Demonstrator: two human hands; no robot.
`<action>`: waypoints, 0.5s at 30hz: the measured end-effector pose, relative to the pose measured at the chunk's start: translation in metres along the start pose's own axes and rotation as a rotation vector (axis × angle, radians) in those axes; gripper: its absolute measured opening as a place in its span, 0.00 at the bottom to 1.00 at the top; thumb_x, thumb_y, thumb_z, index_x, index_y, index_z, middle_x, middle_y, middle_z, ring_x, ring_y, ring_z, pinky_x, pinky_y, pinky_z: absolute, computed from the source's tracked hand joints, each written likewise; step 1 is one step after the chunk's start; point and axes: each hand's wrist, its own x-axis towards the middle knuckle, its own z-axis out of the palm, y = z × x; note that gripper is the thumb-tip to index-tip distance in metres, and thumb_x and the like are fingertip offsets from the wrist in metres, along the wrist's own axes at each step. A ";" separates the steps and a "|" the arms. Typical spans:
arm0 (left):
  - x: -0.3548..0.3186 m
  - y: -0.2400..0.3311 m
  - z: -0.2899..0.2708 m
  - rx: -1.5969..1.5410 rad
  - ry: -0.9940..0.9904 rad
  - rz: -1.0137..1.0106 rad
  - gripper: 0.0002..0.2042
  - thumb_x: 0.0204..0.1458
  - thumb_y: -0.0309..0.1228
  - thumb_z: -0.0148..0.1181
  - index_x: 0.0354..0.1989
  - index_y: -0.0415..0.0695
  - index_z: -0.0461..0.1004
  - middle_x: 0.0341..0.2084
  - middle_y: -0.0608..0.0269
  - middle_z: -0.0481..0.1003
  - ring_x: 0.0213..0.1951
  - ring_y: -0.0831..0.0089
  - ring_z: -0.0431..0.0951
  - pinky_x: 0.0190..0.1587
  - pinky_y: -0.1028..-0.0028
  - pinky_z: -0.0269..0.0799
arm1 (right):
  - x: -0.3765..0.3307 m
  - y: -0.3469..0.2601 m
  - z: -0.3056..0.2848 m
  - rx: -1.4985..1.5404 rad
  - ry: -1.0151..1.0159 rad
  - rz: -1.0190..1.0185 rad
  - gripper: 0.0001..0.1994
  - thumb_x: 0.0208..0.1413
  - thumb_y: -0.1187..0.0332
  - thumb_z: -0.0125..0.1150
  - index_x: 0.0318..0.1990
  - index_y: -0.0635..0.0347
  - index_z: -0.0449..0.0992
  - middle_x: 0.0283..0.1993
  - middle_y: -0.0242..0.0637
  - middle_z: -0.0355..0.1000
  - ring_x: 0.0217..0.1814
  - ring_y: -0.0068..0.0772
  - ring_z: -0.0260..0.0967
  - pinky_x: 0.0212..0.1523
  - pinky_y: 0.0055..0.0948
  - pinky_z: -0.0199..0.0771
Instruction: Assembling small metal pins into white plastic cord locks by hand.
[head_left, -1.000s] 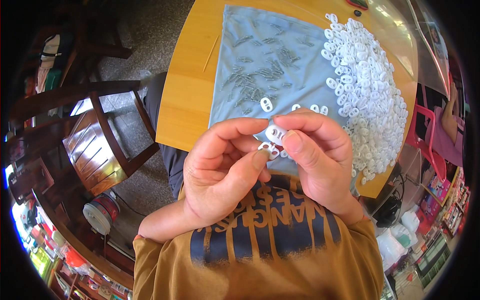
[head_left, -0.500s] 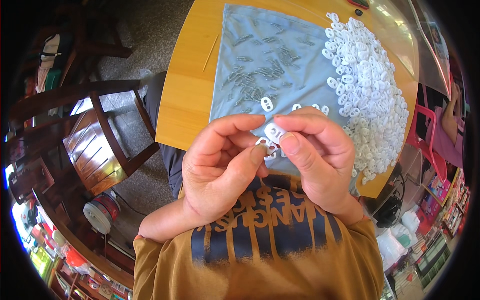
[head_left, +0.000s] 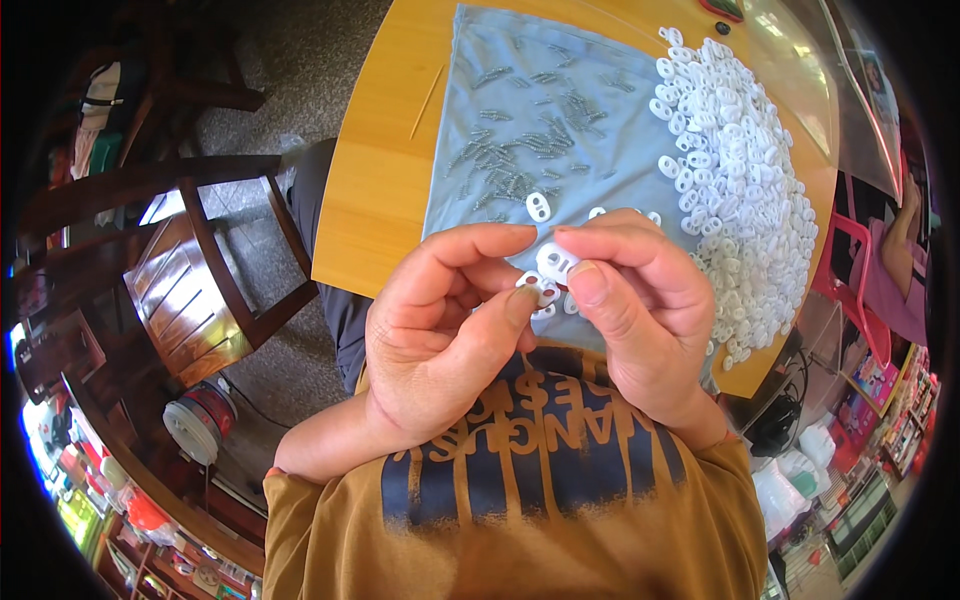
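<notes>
Both hands meet in front of my chest, above the near part of a grey-blue cloth. My left hand pinches a small white oval plastic piece with two holes by thumb and fingertips. Just above it, my right hand grips another small white plastic piece with thumb and forefinger. The two pieces are close together; whether they touch I cannot tell. A loose two-hole piece lies on the cloth beyond my fingertips, and more white pieces are partly hidden behind my hands.
Many small metal springs lie scattered on the cloth. A large heap of white two-hole pieces covers the table's right side. A thin stick rests on the yellow wooden table. A dark wooden chair stands at left, a red chair at right.
The white piece in my right hand has tilted and shifted slightly to the right. My left hand has barely moved.
</notes>
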 end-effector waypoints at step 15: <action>0.036 -0.008 -0.068 1.031 0.225 0.382 0.08 0.50 0.18 0.53 0.39 0.35 0.74 0.28 0.63 0.73 0.33 0.76 0.73 0.36 0.80 0.67 | -0.001 -0.002 0.000 0.231 0.124 0.140 0.09 0.56 0.79 0.55 0.44 0.69 0.73 0.37 0.30 0.67 0.32 0.12 0.59 0.32 0.13 0.58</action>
